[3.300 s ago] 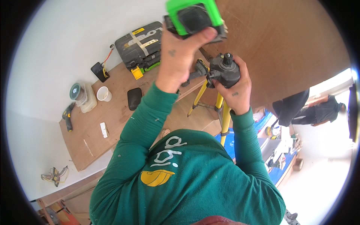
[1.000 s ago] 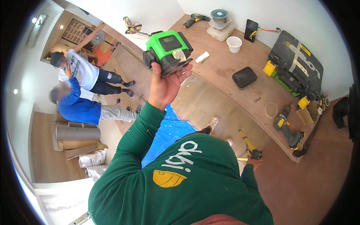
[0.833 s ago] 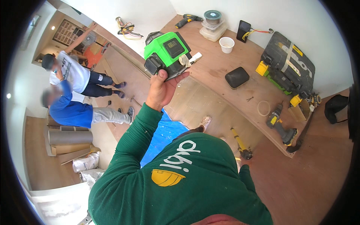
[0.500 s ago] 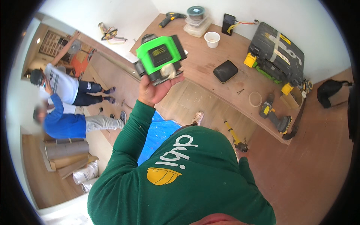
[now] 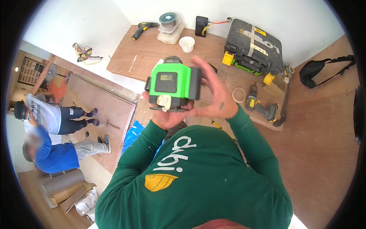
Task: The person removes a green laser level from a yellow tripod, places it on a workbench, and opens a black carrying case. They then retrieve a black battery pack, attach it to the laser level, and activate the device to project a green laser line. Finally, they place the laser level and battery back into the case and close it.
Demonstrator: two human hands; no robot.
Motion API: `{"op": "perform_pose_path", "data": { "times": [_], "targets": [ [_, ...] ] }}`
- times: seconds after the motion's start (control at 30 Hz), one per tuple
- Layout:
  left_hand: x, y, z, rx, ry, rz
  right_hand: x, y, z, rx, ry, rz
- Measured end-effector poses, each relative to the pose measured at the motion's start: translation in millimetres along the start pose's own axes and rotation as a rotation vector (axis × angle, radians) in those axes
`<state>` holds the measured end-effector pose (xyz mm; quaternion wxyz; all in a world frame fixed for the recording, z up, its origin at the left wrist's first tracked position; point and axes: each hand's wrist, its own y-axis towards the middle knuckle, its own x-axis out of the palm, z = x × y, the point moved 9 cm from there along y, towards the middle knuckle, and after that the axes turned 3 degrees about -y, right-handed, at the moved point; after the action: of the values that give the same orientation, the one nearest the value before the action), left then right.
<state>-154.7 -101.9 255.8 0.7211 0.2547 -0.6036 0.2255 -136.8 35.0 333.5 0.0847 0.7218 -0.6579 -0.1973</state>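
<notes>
A bright green and black laser level is held up in front of my chest, its dark panel facing me. A pale, crumpled lump sticks to its lower front. My left hand supports the level from underneath, fingers closed about its base. My right hand is at the level's right side with fingers spread and slightly blurred. Its thumb reaches toward the base, and a gap shows between the palm and the black housing. Below my right wrist, a yellow tool is mostly hidden by my arm and shirt.
A wooden bench carries a drill, stacked plastic containers, a white cup, a phone, a black tool case and another drill. Two people stand at left beyond a board.
My right hand has risen from the lower right, beside the yellow tool, to the laser level's right side. The level has moved lower and turned more upright. My view has shifted rightward.
</notes>
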Motion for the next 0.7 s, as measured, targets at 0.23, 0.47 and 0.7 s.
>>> {"op": "perform_pose_path", "data": {
  "times": [0.23, 0.47, 0.7],
  "targets": [
    [-31, 7, 72, -0.108, 0.266, 0.114, 40, 79, 51, 0.145, 0.144, -0.044],
    [-85, -9, 189, -0.187, 0.224, 0.189, 106, 148, 40, -0.113, -0.614, -0.003],
    [-121, -11, 247, -0.226, 0.249, 0.273, 141, 211, 69, 0.016, -0.534, -0.224]
  ]
}}
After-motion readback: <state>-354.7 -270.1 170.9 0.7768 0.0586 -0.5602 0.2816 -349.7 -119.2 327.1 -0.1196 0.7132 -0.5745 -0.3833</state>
